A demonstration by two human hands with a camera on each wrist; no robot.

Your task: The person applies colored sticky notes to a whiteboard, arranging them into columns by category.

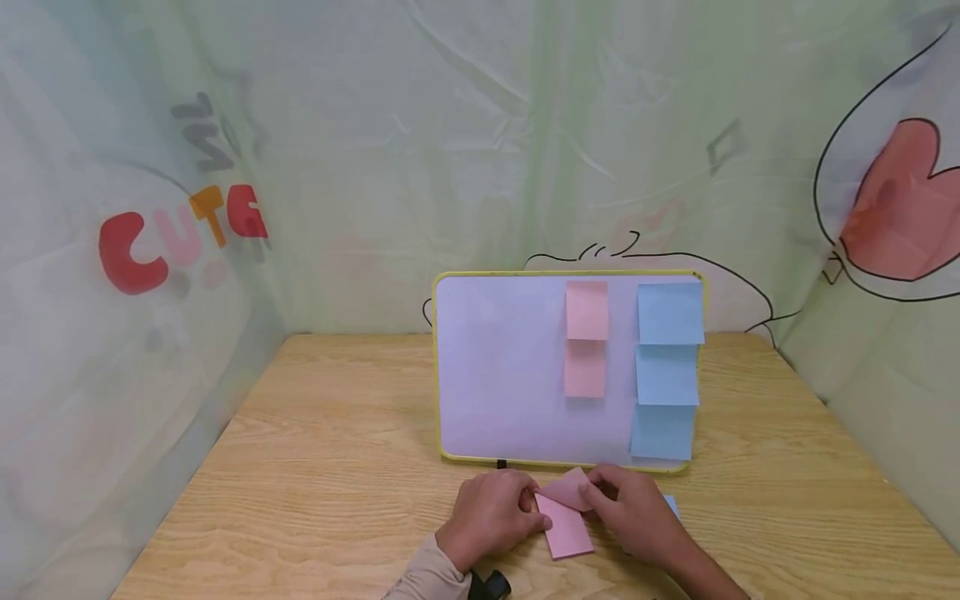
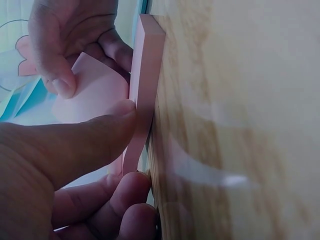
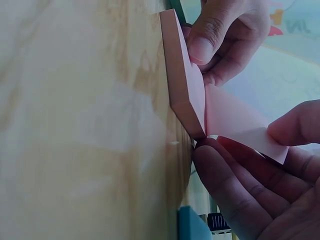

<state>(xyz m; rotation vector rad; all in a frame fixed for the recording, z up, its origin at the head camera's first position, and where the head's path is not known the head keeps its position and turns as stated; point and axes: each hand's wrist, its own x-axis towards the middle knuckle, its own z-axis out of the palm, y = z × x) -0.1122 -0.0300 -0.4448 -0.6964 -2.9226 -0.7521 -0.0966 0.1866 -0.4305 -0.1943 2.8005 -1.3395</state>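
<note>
A pink sticky note pad [image 1: 567, 533] lies on the table in front of the whiteboard. My left hand [image 1: 495, 512] grips the pad's left side, its thumb on the top near the edge. In the left wrist view, that thumb and curled fingers hold the pad [image 2: 145, 75] from both sides. The top pink sticky note [image 1: 568, 490] is lifted and bent up from the pad. Pinched between thumb and fingers of my right hand [image 1: 637, 512] is the note's free corner. In the right wrist view, the raised note [image 3: 240, 122] still touches the pad along one edge.
The yellow-framed whiteboard [image 1: 502, 367] stands behind my hands. Two pink notes [image 1: 587, 310] hang in one column, three blue notes [image 1: 670, 314] in another at the right. A blue pad [image 3: 192, 225] lies beside my right hand. A black object [image 1: 491, 586] is near my left wrist.
</note>
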